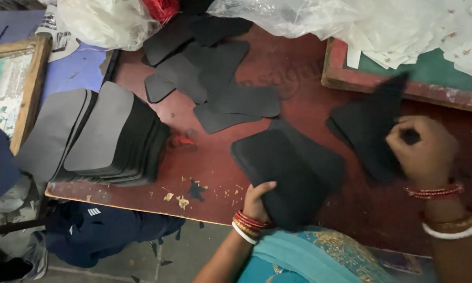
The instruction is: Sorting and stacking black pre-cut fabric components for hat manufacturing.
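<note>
We grip black foam stack (291, 170) in left hand (257, 202); right hand (425, 149) pinches one thin, matte, curved-edged sheet (369, 128) over red worktop (215, 173).

Bare red table (204, 157) lying open between grey stack (110, 136) and black stack (288, 167); loose black pieces (215, 78) crowding far side.

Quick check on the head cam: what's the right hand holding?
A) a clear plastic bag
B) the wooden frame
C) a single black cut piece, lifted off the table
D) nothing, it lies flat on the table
C: the right hand pinches one black cut piece raised above the red table, while the left hand steadies a black stack at the table's near edge.
</note>
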